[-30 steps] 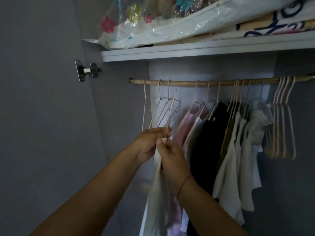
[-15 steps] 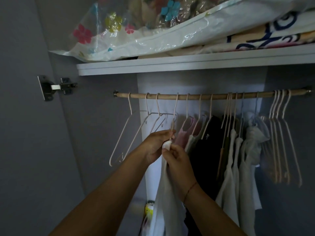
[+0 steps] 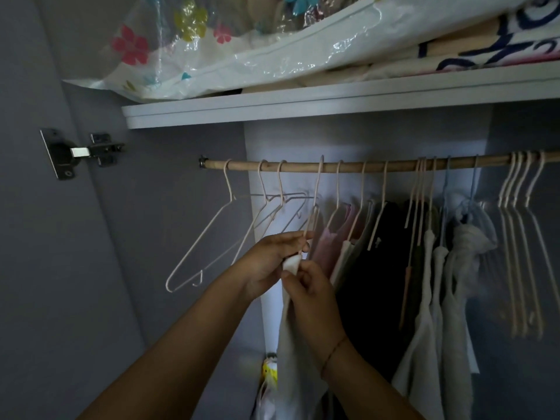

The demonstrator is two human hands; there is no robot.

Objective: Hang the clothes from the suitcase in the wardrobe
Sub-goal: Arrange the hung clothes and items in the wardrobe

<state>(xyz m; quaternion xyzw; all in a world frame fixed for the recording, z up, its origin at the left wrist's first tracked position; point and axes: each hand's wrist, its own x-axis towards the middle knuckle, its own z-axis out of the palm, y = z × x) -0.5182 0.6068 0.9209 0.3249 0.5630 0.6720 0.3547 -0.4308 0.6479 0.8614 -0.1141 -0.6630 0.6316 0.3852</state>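
Hanger (image 3: 316,195) | left hand (image 3: 269,259) pinches; garment (image 3: 292,344) | right hand (image 3: 315,298) grips

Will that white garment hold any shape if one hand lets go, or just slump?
Probably slumps: the white garment hangs in limp vertical folds below the right hand. Likely light, since the left hand and right hand hold it by pinches alone. It might slip off the thin hanger, whose wire looks smooth.

Hangers (image 3: 200,242) hang left on the rail (image 3: 303,165), clothes (image 3: 372,268) right, under a shelf (image 3: 303,104) holding a bag (image 3: 242,56).
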